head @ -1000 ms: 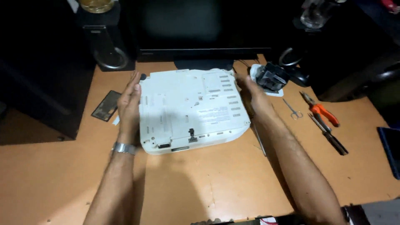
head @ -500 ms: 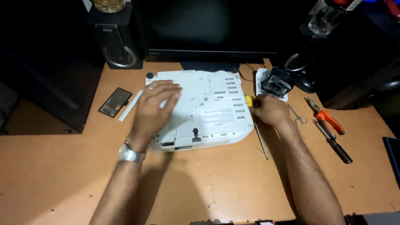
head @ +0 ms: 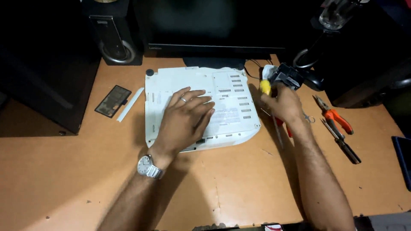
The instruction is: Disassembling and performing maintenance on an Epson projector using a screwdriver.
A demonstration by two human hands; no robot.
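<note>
Left hand (head: 186, 117) lies flat, fingers spread, on the upturned white laptop (head: 201, 107). Right hand (head: 282, 105) grips a yellow-handled screwdriver (head: 266, 87); steady pressure should stop the laptop sliding.

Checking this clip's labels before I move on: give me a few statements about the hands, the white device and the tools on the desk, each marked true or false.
1. The left hand rests flat on the white device. True.
2. The right hand lies empty on the desk. False: it grips a screwdriver with a yellow-tipped handle.
3. Orange-handled pliers lie on the wooden desk, right of the right hand. True.
4. A wristwatch is worn on the right wrist. False: it is on the left wrist.
5. A small dark cover lies on top of the device. False: it lies on the desk, left of it.
</note>
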